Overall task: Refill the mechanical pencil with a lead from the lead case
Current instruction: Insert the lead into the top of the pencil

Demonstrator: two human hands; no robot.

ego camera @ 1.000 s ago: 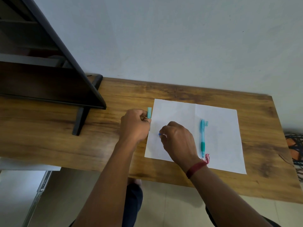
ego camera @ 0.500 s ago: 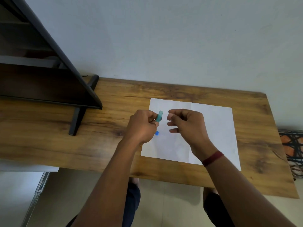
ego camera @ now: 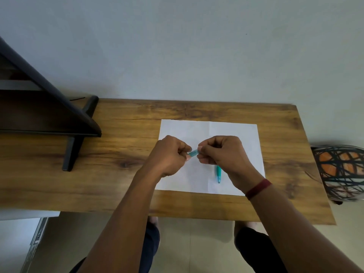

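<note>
The left hand [ego camera: 169, 155] and right hand [ego camera: 222, 152] met above the white paper [ego camera: 232, 133] on the desk [ego camera: 122, 154], both curled into loose fists. Between them they held the lead case [ego camera: 193, 153], a small teal, translucent piece lying roughly level, its left end slightly nearer. The left thumb and fingers pinched its left end and the right fingertips closed on its right end, so that only a short middle stretch showed. Whether its cap was on or off could not be told.

The pencil [ego camera: 218, 174] lay on the paper just near of the right hand, most of its length hidden under that hand and wrist. The visible part was teal, narrowing to a fine tip that pointed toward the near edge of the sheet. It touched neither hand as far as could be seen.

The paper had a fold line down its middle and sat on the right half of the desk. A red band [ego camera: 258, 189] circled the right wrist. A dark shelf [ego camera: 49, 115] stood on the desk's far left.
</note>
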